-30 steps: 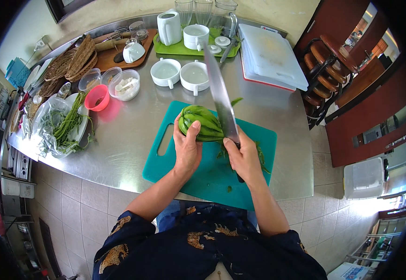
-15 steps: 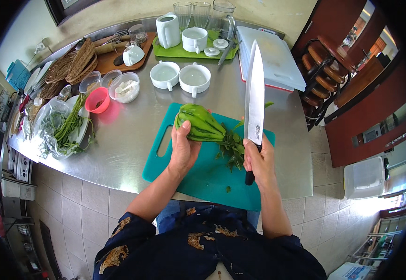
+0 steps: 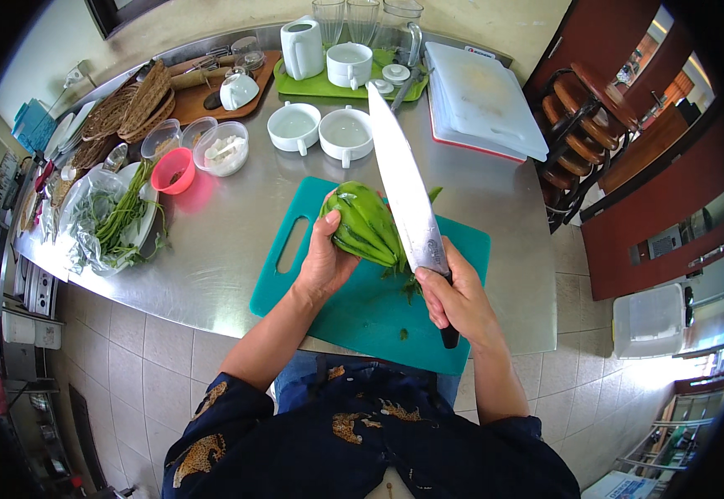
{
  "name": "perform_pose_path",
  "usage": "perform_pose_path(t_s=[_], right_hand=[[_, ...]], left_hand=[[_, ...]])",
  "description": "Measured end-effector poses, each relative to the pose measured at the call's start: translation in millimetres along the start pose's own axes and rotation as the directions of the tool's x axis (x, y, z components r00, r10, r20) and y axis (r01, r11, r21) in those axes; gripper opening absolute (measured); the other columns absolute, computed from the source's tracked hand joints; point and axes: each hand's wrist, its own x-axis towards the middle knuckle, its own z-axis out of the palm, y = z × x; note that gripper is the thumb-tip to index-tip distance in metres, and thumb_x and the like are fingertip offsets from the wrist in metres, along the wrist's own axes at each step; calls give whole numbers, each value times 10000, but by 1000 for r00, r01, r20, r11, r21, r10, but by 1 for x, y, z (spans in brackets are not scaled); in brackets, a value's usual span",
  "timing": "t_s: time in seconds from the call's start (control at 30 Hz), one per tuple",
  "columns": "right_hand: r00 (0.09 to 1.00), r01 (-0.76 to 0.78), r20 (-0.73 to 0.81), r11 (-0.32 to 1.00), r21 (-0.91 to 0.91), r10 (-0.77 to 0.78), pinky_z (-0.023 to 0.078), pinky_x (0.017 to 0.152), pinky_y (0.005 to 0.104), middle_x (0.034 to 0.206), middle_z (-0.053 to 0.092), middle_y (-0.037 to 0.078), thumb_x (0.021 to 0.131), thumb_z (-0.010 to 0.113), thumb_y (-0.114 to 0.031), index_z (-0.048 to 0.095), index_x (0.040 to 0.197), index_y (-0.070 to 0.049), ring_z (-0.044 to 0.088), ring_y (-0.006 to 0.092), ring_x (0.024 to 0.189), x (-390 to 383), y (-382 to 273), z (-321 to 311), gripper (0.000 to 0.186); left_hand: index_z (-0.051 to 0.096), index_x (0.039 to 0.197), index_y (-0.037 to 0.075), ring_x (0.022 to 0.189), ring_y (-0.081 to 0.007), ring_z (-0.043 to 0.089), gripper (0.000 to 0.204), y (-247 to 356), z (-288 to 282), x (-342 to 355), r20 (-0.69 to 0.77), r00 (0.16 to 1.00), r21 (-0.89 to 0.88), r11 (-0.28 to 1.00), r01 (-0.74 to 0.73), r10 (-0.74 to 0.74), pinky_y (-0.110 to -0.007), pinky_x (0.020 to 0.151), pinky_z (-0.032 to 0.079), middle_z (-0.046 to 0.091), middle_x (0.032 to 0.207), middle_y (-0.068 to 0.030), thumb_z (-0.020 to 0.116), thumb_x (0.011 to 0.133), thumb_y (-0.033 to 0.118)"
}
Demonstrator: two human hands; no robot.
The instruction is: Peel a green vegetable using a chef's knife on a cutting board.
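Note:
My left hand (image 3: 329,254) is closed around the near left side of a tapered green fruit (image 3: 366,220), its surface striped dark and light green. I cannot tell its exact kind. In my right hand (image 3: 458,295), closed around the black handle, is a large kitchen knife (image 3: 406,183). The wide blade points away from me, tilted to the left, and passes in front of the fruit's right side; whether it touches is unclear. Beneath both hands lies a teal cutting board (image 3: 362,320). Dark green scraps, partly hidden behind the blade and hand, are on the board.
White two-handled bowls (image 3: 346,137) stand beyond the board. At left are a pink bowl (image 3: 173,171), clear tubs and a plate of leafy greens (image 3: 121,216). A green tray (image 3: 308,86) holds cups and glasses; white boards (image 3: 487,104) are stacked at back right.
The knife has swung left from nearly upright, its blade now crossing in front of the fruit's right side. My left hand has turned the fruit slightly, keeping its grip.

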Motion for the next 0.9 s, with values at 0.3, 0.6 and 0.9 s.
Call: perform_pose_path(t_s=[0.3, 0.6, 0.9], right_hand=[[1000, -1, 15, 993, -120, 3, 370, 410, 234, 641, 459, -33, 1026, 544, -133, 506, 1384, -25, 435, 46, 450, -4, 1, 1, 376], [1000, 4, 7, 981, -194, -2, 371, 415, 239, 645, 460, -33, 1025, 549, -156, 461, 1458, -29, 444, 48, 462, -2, 7, 0, 460], [997, -1, 75, 995, -104, 9, 375, 415, 231, 686, 474, -29, 1031, 546, -164, 452, 1442, -10, 442, 44, 462, -3, 8, -5, 448]], left_hand=[[442, 1453, 97, 1315, -290, 520, 754, -6, -15, 3, -48, 999, 99, 995, -7, 12, -498, 1124, 396, 540, 1424, -109, 607, 905, 589], [442, 1449, 90, 1308, -286, 523, 747, -6, -15, 4, -44, 999, 129, 992, -14, 20, -500, 1117, 399, 549, 1401, -109, 598, 915, 588], [440, 1447, 85, 1305, -292, 523, 727, -7, -10, 2, -59, 998, 106, 994, 11, -5, -501, 1114, 401, 542, 1411, -114, 562, 934, 585]])
